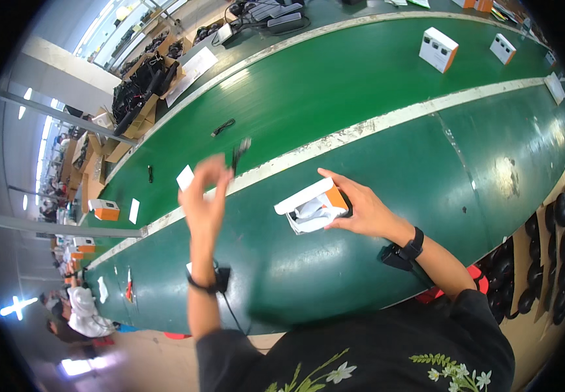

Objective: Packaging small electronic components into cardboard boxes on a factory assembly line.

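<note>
My right hand (364,208) grips a small white and orange carton (313,204) by its orange end. The carton's flap is raised, and whitish material shows inside. My left hand (205,196), blurred by motion, is over the pale strip along the belt's near edge. A bundled black cable (238,154), also blurred, hangs at its fingertips, pinched there. Farther off on the green belt lie a second black cable (223,127) and a third small one (150,174). A white card (185,177) is partly behind my left hand.
White cartons (438,49) stand at the belt's far right, and another carton (104,209) at its left. Open brown boxes (142,117) of black cords line the far side. Red-handled pliers (129,287) lie on the dark green table (387,274). A person (83,310) sits at the left.
</note>
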